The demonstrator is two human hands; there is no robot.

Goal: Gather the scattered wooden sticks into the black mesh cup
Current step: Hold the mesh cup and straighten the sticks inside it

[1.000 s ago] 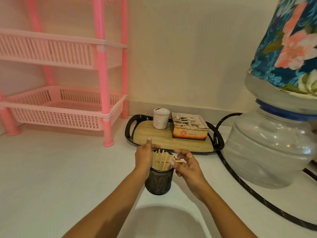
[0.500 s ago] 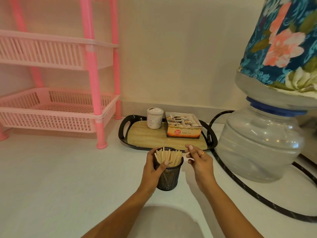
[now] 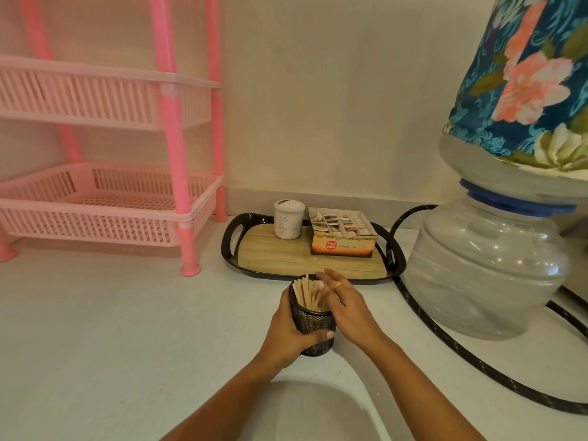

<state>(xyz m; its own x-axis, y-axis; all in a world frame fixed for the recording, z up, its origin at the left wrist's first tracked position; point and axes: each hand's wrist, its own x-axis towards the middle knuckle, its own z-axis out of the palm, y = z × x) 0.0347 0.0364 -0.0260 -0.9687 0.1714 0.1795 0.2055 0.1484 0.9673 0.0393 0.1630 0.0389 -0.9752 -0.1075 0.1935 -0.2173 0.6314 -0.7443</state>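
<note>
On my feed the only clear wording is on the orange tea box standing on the tray; its front face says "Ginger Tea"; left of that, a red round badge reads "FRESH" over "HONEST", as best I can make out; the white jar carries small print I cannot read.

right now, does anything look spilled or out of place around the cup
Nothing stands out. The wooden sticks stand together in the black mesh cup, which the left hand grips upright; the right hand touches them. No loose sticks show on the white surface.
</note>
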